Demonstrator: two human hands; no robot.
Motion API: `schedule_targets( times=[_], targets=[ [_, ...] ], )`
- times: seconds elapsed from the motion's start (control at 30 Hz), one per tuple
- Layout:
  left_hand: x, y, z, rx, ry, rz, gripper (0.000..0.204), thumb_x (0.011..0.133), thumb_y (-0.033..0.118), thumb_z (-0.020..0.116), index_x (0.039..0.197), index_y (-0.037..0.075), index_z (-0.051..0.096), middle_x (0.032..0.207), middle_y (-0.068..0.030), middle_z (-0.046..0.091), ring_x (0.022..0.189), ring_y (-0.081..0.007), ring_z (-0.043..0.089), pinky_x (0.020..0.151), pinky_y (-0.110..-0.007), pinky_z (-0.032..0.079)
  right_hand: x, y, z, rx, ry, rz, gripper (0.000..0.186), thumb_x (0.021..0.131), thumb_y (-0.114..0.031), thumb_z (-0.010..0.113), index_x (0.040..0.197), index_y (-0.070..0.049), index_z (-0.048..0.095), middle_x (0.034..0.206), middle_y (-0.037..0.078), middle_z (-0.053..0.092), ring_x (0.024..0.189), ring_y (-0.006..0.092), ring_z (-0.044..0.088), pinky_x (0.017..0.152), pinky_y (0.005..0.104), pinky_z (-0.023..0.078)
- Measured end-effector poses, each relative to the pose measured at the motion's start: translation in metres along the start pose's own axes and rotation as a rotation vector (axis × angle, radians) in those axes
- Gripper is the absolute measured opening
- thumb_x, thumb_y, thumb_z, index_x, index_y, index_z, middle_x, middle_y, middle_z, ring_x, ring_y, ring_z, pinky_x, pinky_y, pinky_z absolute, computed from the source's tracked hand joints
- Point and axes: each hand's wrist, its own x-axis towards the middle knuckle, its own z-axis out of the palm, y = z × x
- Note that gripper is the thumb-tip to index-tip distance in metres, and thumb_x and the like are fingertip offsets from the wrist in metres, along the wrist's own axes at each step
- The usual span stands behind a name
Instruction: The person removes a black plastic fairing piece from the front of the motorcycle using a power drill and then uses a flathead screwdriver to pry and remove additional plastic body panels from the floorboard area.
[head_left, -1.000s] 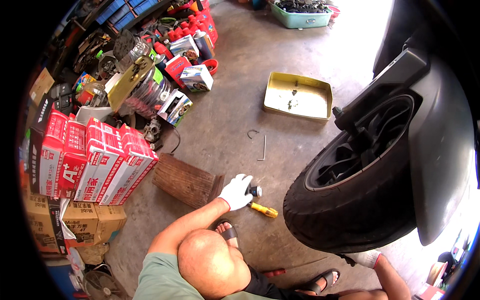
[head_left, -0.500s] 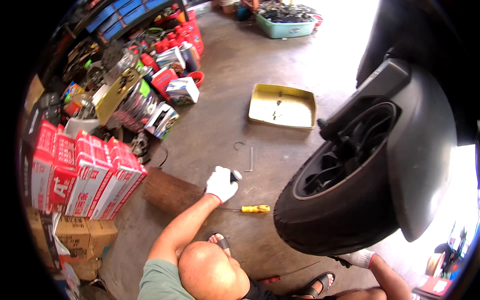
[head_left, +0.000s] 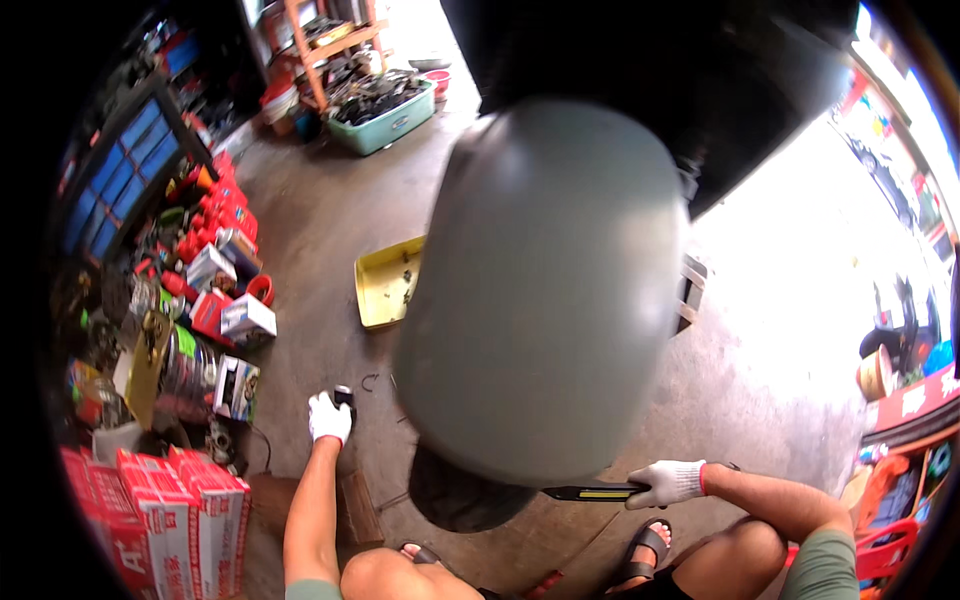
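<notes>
My left hand (head_left: 330,418), in a white glove, is closed around a short dark cylindrical piece with a pale metal end (head_left: 343,397), low over the floor. My right hand (head_left: 667,484), also gloved, grips a slim black bar-shaped work light with a yellow strip (head_left: 597,493). Its far end passes beside the tyre (head_left: 460,492). A big grey-green fender (head_left: 545,300) fills the middle and hides most of the wheel. On the floor near my left hand lies a small open ring (head_left: 370,382).
A yellow tray (head_left: 385,285) is partly behind the fender. Red and white boxes (head_left: 165,520), bottles and parts crowd the left. Beside my left forearm lies a wooden piece (head_left: 360,507). A teal tub of parts (head_left: 385,125) stands at the back, and a red chair (head_left: 885,550) at right.
The view has swung right and closer to the fender, which now covers the wheel's inside. My right hand and the light have come out from beneath the tyre. My left hand keeps its dark piece.
</notes>
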Motion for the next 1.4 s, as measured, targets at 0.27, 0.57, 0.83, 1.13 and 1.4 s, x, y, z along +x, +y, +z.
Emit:
schedule_targets(
  times=[0.27,0.57,0.83,1.13,1.4],
  targets=[
    [-0.127,0.013,0.010,1.327,-0.761,0.340,0.064,0.085,0.027,0.067,0.139,0.000,0.047,0.132,-0.0241,0.052,0.116,-0.0363,0.058,0.098,-0.043,0.049,0.042,-0.017,0.020,-0.031,-0.006,-0.365,0.045,0.086,-0.043,0.067,0.103,-0.002,0.064,0.080,0.017,0.069,0.075,0.0322,0.069,0.069,0.0430,0.052],
    [-0.286,0.070,0.071,1.596,-1.489,0.113,0.082,0.080,0.025,0.070,0.148,-0.003,0.034,0.144,-0.0271,0.044,0.135,-0.0368,0.043,0.112,-0.040,0.036,0.060,-0.043,0.050,-0.078,-0.020,-0.602,0.048,0.083,-0.043,0.068,0.108,-0.002,0.066,0.099,0.022,0.070,0.099,0.0386,0.067,0.085,0.0466,0.051],
    [-0.392,0.100,0.154,1.688,-1.628,0.228,0.079,0.086,0.037,0.064,0.150,0.002,0.033,0.139,-0.0292,0.050,0.125,-0.0397,0.054,0.106,-0.045,0.043,0.052,-0.037,0.049,0.008,-0.104,-0.665,0.045,0.084,-0.042,0.067,0.104,-0.001,0.065,0.095,0.024,0.069,0.094,0.0410,0.066,0.082,0.0474,0.051],
    [-0.424,0.118,0.186,1.690,-1.619,0.196,0.034,0.091,0.031,0.058,0.112,0.006,0.051,0.085,-0.0176,0.070,0.080,-0.0374,0.069,0.072,-0.046,0.053,0.049,-0.036,0.047,0.059,-0.114,-0.793,0.045,0.086,-0.041,0.066,0.104,0.000,0.063,0.093,0.023,0.068,0.091,0.0392,0.066,0.080,0.0455,0.050],
    [-0.428,0.136,0.149,1.647,-1.427,0.625,0.036,0.081,0.025,0.062,0.109,0.002,0.060,0.086,-0.0225,0.068,0.080,-0.0417,0.067,0.072,-0.051,0.053,0.049,-0.029,0.038,0.077,-0.229,-0.755,0.043,0.083,-0.033,0.069,0.111,-0.001,0.061,0.093,0.021,0.069,0.090,0.0370,0.067,0.081,0.0451,0.050]
  ],
)
